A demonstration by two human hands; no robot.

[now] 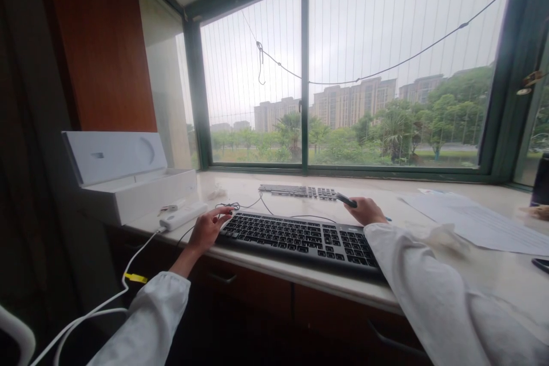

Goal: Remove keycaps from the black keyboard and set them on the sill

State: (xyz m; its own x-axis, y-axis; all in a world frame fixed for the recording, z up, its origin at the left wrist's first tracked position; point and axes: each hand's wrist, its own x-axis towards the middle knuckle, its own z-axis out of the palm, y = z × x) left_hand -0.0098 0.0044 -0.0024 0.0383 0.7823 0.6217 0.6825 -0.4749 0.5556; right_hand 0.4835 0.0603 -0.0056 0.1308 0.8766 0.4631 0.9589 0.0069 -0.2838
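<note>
A black full-size keyboard (pixel 295 235) lies along the table's front edge. Over its far left corner is my left hand (pixel 209 229), thumb and fingertips pinched together at a small dark bit too small to name. My right hand (pixel 366 211) is above the number pad's far edge, closed around a slim dark stick-like tool (pixel 346 200) pointing left. Behind the keyboard, small dark keycaps (pixel 295 190) are laid out in rows on the white tabletop. A thin black cable (pixel 268 206) runs between them and the keyboard.
On the left stands an open white box (pixel 146 194); before it lies a white power strip (pixel 183 215) with its cord hanging off the edge. Paper sheets (pixel 476 220) and a crumpled clear plastic piece (pixel 446 237) lie to the right. A window (pixel 305 68) rises behind.
</note>
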